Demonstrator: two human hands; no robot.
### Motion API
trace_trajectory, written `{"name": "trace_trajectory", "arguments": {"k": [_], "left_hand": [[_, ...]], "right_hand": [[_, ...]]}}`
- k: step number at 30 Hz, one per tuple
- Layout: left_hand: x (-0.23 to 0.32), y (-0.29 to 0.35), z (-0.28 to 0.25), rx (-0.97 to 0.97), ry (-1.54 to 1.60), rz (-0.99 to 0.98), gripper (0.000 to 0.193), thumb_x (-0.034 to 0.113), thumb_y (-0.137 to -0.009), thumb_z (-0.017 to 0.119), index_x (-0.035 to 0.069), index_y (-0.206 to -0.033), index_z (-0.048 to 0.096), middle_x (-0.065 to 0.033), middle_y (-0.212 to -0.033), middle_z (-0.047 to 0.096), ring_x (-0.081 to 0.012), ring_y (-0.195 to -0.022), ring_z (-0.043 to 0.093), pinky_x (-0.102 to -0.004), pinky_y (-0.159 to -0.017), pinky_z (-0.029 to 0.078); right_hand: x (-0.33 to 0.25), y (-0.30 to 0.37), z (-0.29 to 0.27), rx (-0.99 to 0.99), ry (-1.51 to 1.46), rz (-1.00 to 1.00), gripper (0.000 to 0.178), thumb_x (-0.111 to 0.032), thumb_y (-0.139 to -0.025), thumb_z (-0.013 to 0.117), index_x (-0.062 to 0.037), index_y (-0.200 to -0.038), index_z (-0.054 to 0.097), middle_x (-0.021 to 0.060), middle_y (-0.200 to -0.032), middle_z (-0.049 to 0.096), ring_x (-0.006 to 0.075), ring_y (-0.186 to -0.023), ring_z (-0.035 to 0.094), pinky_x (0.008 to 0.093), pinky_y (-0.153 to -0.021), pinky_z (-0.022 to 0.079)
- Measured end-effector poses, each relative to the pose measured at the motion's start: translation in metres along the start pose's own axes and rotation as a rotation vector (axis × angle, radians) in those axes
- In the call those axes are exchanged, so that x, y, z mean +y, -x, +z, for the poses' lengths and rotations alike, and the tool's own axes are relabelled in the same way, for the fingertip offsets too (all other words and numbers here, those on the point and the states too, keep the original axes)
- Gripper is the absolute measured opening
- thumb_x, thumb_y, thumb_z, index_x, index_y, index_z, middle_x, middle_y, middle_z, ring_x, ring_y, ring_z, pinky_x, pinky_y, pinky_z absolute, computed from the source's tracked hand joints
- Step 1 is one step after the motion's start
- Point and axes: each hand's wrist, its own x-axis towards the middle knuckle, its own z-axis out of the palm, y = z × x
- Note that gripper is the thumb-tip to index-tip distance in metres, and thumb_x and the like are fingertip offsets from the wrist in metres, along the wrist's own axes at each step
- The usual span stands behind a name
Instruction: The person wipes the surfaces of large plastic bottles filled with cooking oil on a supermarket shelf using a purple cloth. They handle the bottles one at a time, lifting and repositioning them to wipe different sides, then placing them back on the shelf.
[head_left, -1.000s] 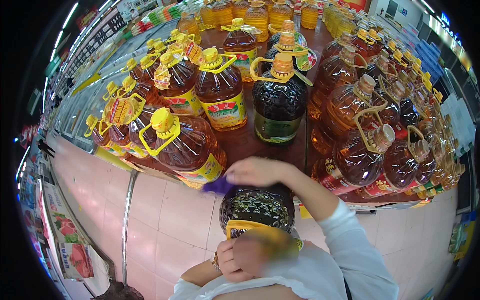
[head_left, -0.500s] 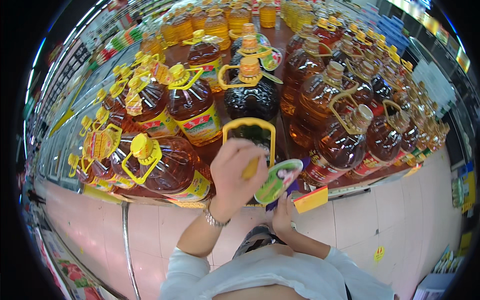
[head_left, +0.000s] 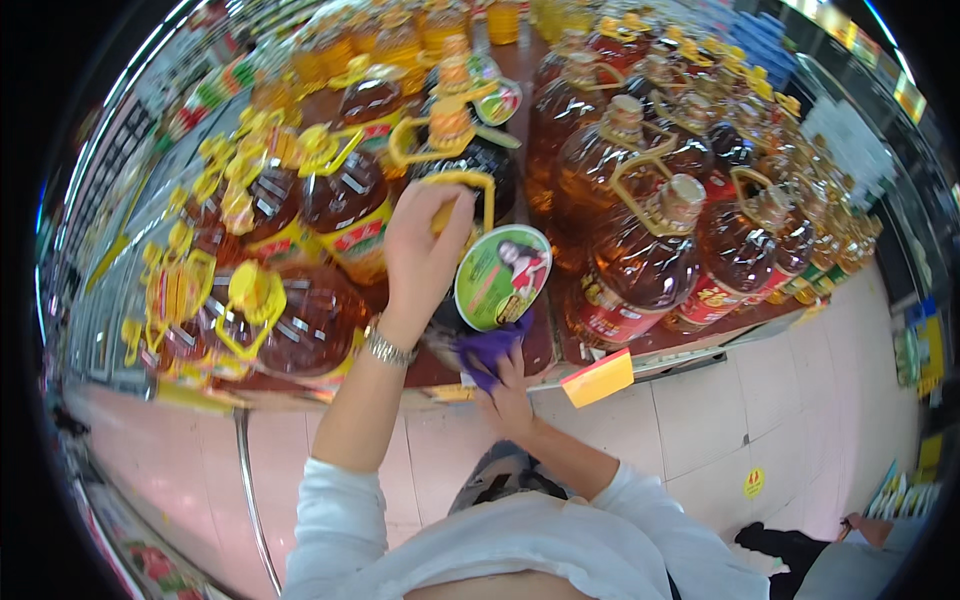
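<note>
Right hand [head_left: 510, 400]: lower centre, holding a purple cloth [head_left: 497, 348]
Dark bottle [head_left: 447, 312]: mid-frame, at the display's [head_left: 540, 352] front edge, cloth against its side; neither hand off yet
Left hand [head_left: 428, 235]: above centre, curled at its top

A dark bottle below our left fingers [head_left: 458, 212], a purple cloth at our right fingers [head_left: 513, 366].
We see the dark bottle [head_left: 441, 314] mostly covered by the left fingers, which are curled around its top; a bit of yellow shows beneath them, and its yellow loop handle [head_left: 489, 205] stands out just beyond and to their right. Its round green tag [head_left: 503, 278], bearing a picture of a person in red, hangs to the right of and below those fingers, facing us. Just under the tag, the purple cloth [head_left: 485, 347] is bunched and creased against the right fingertips. We cannot see the bottle's base.
</note>
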Motion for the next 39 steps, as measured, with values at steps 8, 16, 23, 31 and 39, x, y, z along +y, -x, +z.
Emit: {"name": "trace_trajectory", "arguments": {"k": [8, 16, 23, 31, 39], "left_hand": [[0.031, 0.006, -0.07, -0.305, -0.233, 0.113, 0.026, 0.016, -0.094, 0.055, 0.005, -0.115, 0.065, -0.0122, -0.123, 0.058, -0.0275, -0.117, 0.051, -0.0374, -0.1, 0.039], [0.003, 0.011, -0.235, -0.195, -0.637, -0.071, 0.029, 0.019, -0.093, 0.056, 0.007, -0.119, 0.063, -0.0118, -0.123, 0.059, -0.0266, -0.116, 0.053, -0.0363, -0.099, 0.041], [-0.035, 0.028, -0.229, -0.322, -0.567, -0.1, 0.028, 0.019, -0.086, 0.063, 0.013, -0.113, 0.06, -0.0091, -0.115, 0.056, -0.0288, -0.105, 0.06, -0.036, -0.085, 0.051], [0.005, 0.1, -0.266, -0.397, -0.486, 0.098, 0.037, 0.019, -0.077, 0.072, 0.014, -0.113, 0.064, -0.0167, -0.117, 0.053, -0.0353, -0.105, 0.058, -0.0418, -0.082, 0.051], [0.029, 0.194, -0.275, -0.212, -0.385, 0.524, 0.028, 0.02, -0.072, 0.076, 0.024, -0.099, 0.071, -0.0066, -0.102, 0.056, -0.0227, -0.092, 0.064, -0.0374, -0.084, 0.052]], "right_hand": [[0.079, 0.027, -0.02, -0.829, 0.535, -0.635, 0.044, -0.018, -0.082, 0.054, -0.0137, -0.126, 0.058, -0.0049, -0.14, 0.05, 0.01, -0.123, 0.048, 0.0239, -0.1, 0.037], [-0.057, -0.057, 0.012, -0.464, -0.084, -0.394, 0.042, -0.011, -0.078, 0.063, 0.006, -0.117, 0.06, 0.0095, -0.141, 0.044, 0.0323, -0.136, 0.034, 0.0491, -0.111, 0.032], [-0.081, -0.123, 0.171, 0.013, -0.38, 0.331, 0.038, -0.023, -0.099, 0.047, 0.0065, -0.121, 0.055, 0.0219, -0.139, 0.044, 0.0337, -0.126, 0.044, 0.0388, -0.108, 0.032], [-0.081, -0.032, 0.155, 0.224, -0.754, 0.94, 0.042, -0.026, -0.101, 0.045, 0.0032, -0.13, 0.052, 0.0106, -0.134, 0.053, 0.0204, -0.121, 0.05, 0.0298, -0.103, 0.035], [-0.082, -0.137, 0.156, -1.002, -0.733, 0.554, 0.036, -0.019, -0.094, 0.056, 0.0059, -0.121, 0.059, 0.0128, -0.12, 0.063, 0.0182, -0.11, 0.056, 0.0301, -0.098, 0.041]]}}
